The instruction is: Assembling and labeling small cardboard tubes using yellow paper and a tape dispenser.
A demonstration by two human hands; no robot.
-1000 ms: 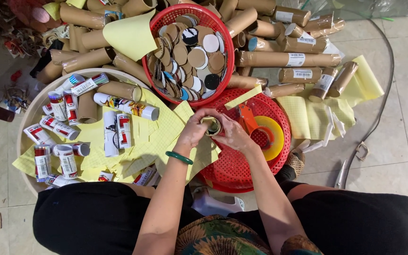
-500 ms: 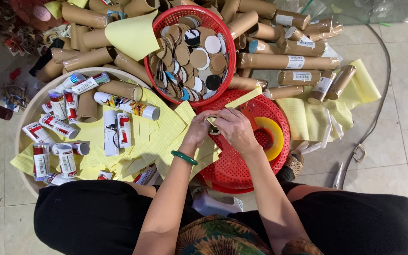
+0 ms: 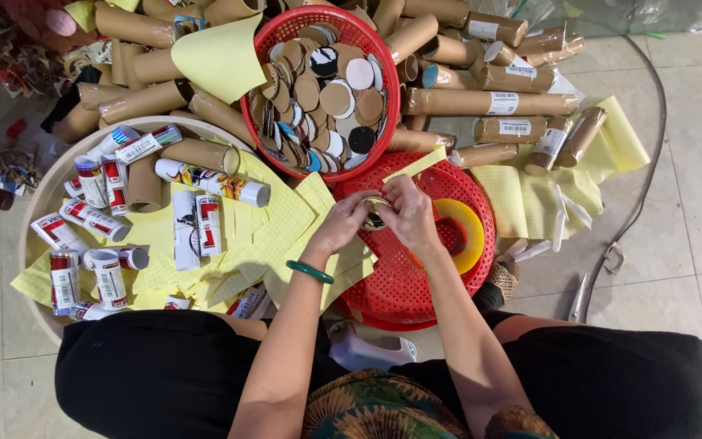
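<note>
Gripping a small cardboard tube [image 3: 377, 214] between them, left hand [image 3: 341, 228] and right hand [image 3: 409, 213] have edged toward twelve o'clock over the upturned red basket [image 3: 416, 276], fingers closed, capping apparently continuing.

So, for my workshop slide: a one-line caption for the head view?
Both hands, left and right, grip a small cardboard tube above a red basket.

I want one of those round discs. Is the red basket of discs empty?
No, the red basket is heaped with round cardboard discs, brown, white and black.
</note>
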